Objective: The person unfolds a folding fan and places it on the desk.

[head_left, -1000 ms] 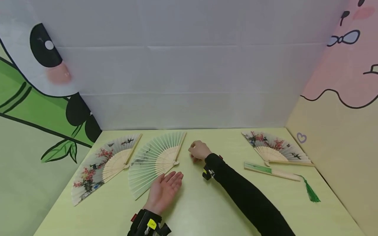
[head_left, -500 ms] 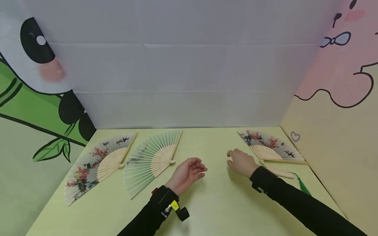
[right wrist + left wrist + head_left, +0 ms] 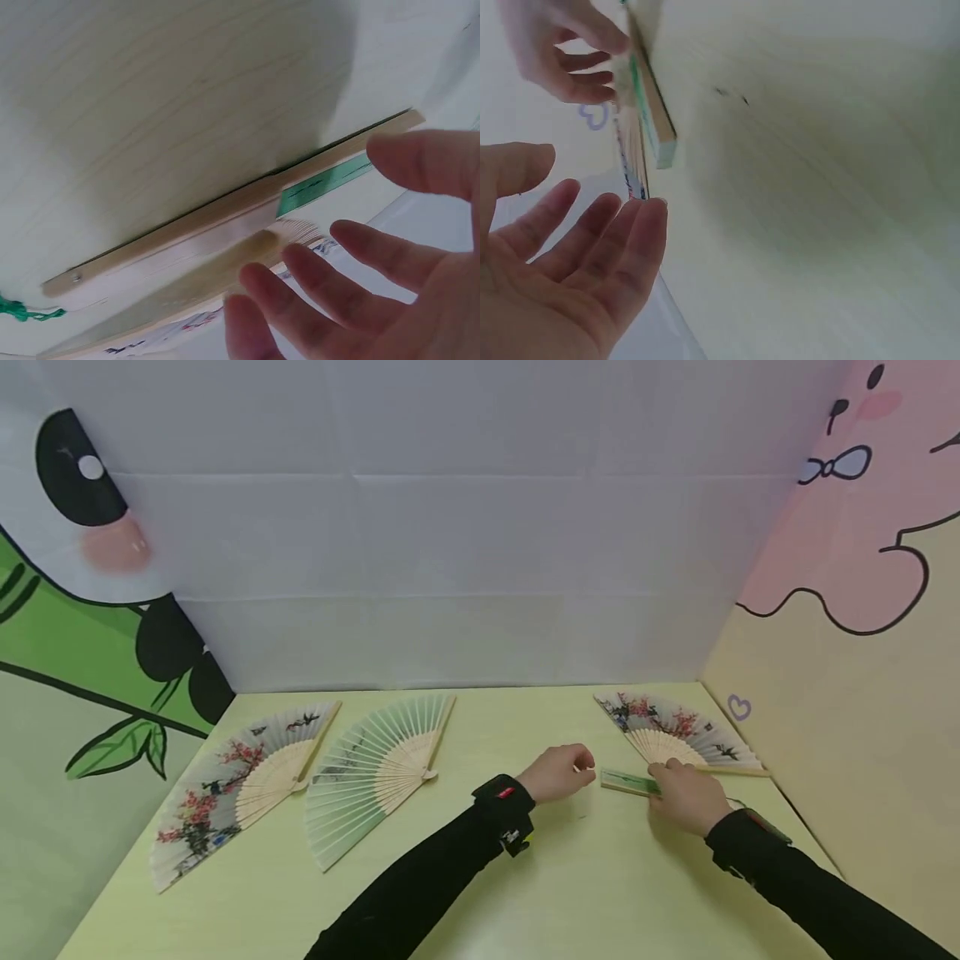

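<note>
A folded fan [image 3: 628,782] with wooden outer ribs and a green patch lies on the table at the right. Over its middle is my right hand [image 3: 688,797]. In the right wrist view the fan [image 3: 319,186] runs between the thumb and the spread fingers [image 3: 315,281], and the thumb tip overlaps its edge. My left hand [image 3: 558,772] hovers just left of the fan's end, fingers loosely bent and holding nothing. In the left wrist view the fan's end [image 3: 665,154] points toward the left fingertips [image 3: 654,214].
An open flower-print fan [image 3: 678,727] lies behind the folded one. Farther left are an open green fan [image 3: 378,768] and another flower-print fan [image 3: 240,785]. The folded fan's green tassel [image 3: 26,309] shows in the right wrist view. A pale wall [image 3: 450,527] stands behind the table.
Both hands have moved right, the right one from the table's middle to over the folded fan. My left hand has come from beside the green fan, turning from palm up. The fans stay put.
</note>
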A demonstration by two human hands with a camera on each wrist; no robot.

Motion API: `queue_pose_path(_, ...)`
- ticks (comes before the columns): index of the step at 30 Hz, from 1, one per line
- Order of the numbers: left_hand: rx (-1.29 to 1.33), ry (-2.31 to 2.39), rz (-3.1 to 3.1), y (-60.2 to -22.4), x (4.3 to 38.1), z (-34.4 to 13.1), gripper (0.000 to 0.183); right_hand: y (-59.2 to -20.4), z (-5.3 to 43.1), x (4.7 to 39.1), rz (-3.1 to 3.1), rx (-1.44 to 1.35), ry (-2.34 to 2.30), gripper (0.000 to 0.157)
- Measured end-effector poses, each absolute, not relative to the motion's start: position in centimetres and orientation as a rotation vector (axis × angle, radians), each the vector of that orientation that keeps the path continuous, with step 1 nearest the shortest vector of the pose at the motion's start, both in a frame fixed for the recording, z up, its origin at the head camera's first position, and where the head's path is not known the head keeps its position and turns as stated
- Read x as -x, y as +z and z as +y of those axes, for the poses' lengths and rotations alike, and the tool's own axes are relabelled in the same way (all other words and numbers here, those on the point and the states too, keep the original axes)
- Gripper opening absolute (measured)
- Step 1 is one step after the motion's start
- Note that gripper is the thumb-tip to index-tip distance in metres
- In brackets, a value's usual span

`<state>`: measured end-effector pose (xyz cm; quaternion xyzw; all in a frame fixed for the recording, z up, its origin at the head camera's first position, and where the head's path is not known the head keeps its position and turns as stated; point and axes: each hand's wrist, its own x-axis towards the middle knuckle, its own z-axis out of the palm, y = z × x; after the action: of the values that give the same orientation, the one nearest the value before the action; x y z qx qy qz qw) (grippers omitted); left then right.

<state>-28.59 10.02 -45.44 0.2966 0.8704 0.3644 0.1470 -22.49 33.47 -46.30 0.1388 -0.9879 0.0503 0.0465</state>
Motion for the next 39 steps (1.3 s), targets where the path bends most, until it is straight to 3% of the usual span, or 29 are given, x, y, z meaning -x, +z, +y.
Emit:
queue_pose_path(4,-0.959,0.655,2.695,-46.2,29.0,12.8,0.033,-46.5,34.8,22.4,-3.085,-0.388,0.168,0.045)
queue_pose_path(11,-0.771,0.438,2.728,-45.8,29.1,15.2,0.052,-47.4,35.5,23.8,-3.116,-0.391,0.149,0.015)
queue_pose_path(14,-0.756,0.41,2.724,-45.4,28.9,15.5,0.053,-47.7,35.4,24.2,-3.134,-0.367,0.163,0.015)
queue_pose_path(29,-0.859,0.467,2.643,-47.4,28.4,15.7,0.024,-47.6,34.3,23.3,-3.128,-0.482,0.064,0.031)
queue_pose_path(39,-0.822,1.105,2.302,-46.7,30.8,11.1,0.01,-46.2,31.6,21.8,-3.132,-0.503,0.497,0.019)
